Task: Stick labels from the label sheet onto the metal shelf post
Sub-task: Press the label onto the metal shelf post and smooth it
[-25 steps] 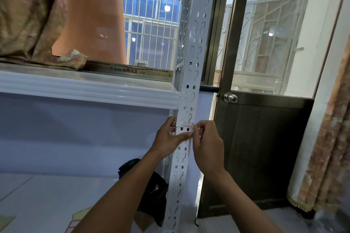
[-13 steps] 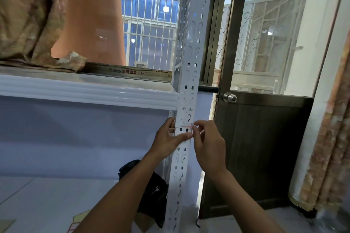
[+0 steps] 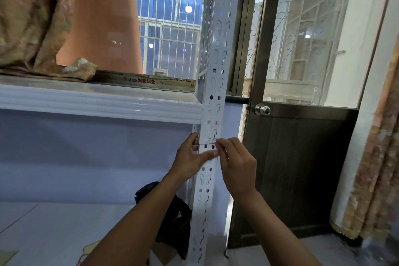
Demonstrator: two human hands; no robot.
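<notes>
Just below the shelf [image 3: 97,103] edge, I see both hands at the metal shelf post [image 3: 218,49] — left hand [image 3: 190,157] clasping it, thumb across its face — right hand [image 3: 237,170] pinching the right end of a red-lined label [image 3: 209,142] lying across the post.

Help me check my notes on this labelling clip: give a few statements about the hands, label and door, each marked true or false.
1. The left hand and right hand are both at the metal shelf post, below the shelf beam. True.
2. The right hand pinches the label at its right edge. True.
3. The label is held above the shelf beam. False: it is just below it.
4. The left hand hangs clear of the post. False: its thumb lies across the post's front.
5. A lever handle is fitted nearby. False: the door has a round knob.
</notes>
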